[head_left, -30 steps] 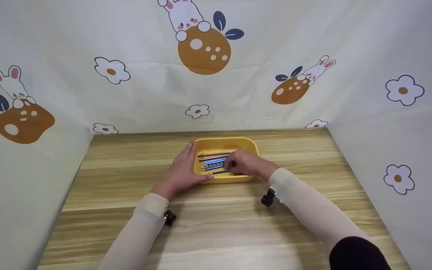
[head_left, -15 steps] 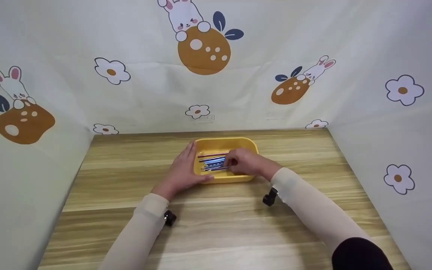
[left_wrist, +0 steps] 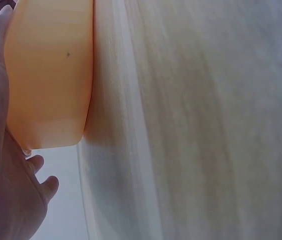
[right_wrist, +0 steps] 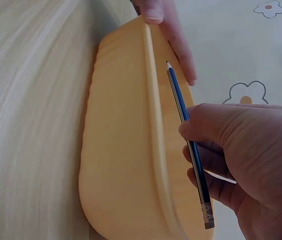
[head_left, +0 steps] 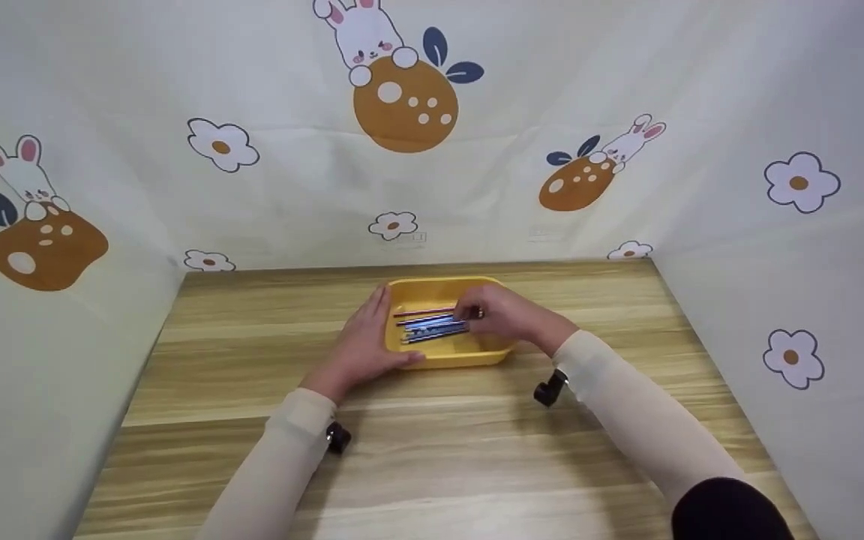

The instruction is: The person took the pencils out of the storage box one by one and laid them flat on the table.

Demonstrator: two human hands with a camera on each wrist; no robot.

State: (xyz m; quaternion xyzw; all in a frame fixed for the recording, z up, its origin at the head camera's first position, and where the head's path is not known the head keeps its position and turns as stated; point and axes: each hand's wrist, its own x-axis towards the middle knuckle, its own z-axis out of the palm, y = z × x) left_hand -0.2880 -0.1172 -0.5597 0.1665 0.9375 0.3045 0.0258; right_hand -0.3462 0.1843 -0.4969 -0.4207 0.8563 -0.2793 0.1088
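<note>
A shallow yellow plastic tray (head_left: 462,361) stands on the table with several pencils (head_left: 424,331) in its left half, mostly blue and dark, lying roughly side to side. My left hand (head_left: 357,341) holds the tray's left end, thumb over the near rim and fingers along the left side. Inside the tray, my right hand (head_left: 503,311) is curled at the pencils' right ends. In the right wrist view, a dark blue pencil (right_wrist: 179,97) with an eraser end sits between my right thumb and fingers, its sharpened tip toward my left hand.
The wood-grain table (head_left: 432,450) reaches to a patterned cloth wall (head_left: 297,202) behind the tray, with more cloth at both sides. A small black device (head_left: 550,388) hangs at the right wrist and another (head_left: 337,438) at the left.
My right hand has shifted slightly right and away from the near rim, and the pencils beneath it now slant up to the right. The left hand stays on the tray's end.
</note>
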